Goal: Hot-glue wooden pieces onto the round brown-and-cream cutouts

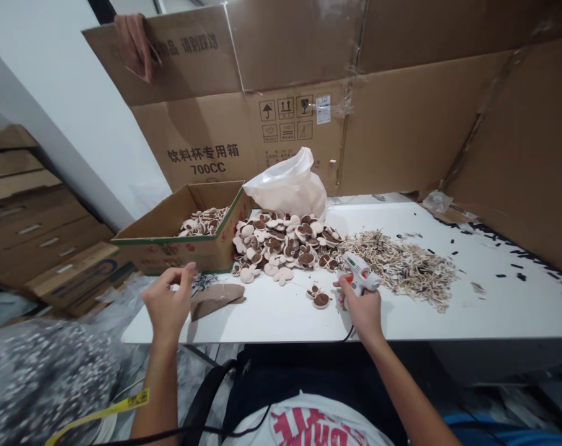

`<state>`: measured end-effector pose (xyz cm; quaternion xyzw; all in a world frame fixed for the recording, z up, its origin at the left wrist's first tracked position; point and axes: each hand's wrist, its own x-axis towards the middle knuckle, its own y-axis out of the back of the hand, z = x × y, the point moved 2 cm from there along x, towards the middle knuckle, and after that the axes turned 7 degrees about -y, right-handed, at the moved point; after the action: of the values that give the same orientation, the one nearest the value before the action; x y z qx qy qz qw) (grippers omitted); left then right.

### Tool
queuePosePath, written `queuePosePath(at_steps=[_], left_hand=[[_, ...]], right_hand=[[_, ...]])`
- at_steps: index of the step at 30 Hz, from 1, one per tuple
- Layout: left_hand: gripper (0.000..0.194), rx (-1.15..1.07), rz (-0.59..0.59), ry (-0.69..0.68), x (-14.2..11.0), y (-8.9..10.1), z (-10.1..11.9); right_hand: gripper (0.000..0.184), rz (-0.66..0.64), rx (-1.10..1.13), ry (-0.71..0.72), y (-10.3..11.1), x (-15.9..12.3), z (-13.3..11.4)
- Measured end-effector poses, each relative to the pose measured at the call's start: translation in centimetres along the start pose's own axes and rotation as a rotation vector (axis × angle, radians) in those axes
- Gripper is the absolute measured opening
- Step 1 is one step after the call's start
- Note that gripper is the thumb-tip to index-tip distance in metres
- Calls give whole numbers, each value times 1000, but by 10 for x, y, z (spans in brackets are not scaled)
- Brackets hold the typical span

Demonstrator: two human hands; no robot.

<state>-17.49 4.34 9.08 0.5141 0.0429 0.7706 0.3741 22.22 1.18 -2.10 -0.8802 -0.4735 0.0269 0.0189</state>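
Note:
My right hand (365,310) is wrapped round a white hot glue gun (360,271), held just above the white table's front part. Left of its nozzle, one small brown-and-cream fabric piece with ear-like lobes (321,300) lies on the table. Raised near the left front corner, my left hand (166,300) has its fingers curled towards the thumb in a pinch; anything between the fingertips is too small to make out. Behind both hands spreads a heap of similar fabric pieces (281,244). Short beige cords (401,263) are piled beyond the glue gun.
A cardboard box (169,251) partly filled with fabric pieces stands left. A white plastic bag (287,186) sits behind the heap. Brown cardboard scrap (218,298) lies near my left hand. Small black pieces (517,267) lie right. Tall cardboard panels (420,124) wall the back; another person's hand (134,46) grips their top.

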Motion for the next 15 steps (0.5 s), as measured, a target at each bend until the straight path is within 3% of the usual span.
queuePosePath(at_steps=[4,10,15], left_hand=[[39,71,-7,-10,4,-7,-20],[33,-69,-265,98,14,-17,-44],[38,-137,-351,108,23,-16,-51]], right_hand=[[44,43,78,8,2,-1,-1],[46,47,155,-1,4,-2,-4],[49,51,172,-12,3,-1,-1]])
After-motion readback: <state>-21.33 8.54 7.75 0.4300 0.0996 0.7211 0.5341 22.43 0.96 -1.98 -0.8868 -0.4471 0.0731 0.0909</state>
